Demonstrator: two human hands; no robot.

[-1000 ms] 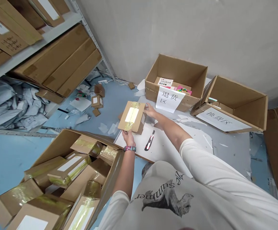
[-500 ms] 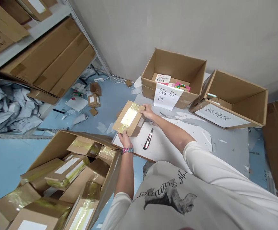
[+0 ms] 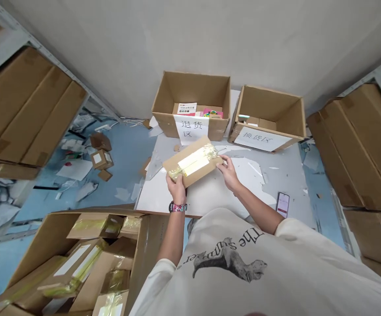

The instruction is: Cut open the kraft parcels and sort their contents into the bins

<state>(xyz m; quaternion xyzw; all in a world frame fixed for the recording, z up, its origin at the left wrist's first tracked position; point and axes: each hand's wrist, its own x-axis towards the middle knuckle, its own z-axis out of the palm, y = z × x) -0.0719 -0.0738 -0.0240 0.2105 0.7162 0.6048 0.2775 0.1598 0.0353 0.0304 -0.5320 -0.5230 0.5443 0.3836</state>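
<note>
Taped cardboard parcel with a white label, held slightly tilted

Parcel in front of left carton

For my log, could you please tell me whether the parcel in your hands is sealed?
Sealed, on the face I can see: tape crosses the parcel, and no flap is lifted.

A white paper sign taped to the brown cardboard box at left of view reads 退货区; a second white paper sign on the brown cardboard box at right reads 换货区. Black lettering on the person's off-white T-shirt reads "The Summer", upside down from this view.
</note>
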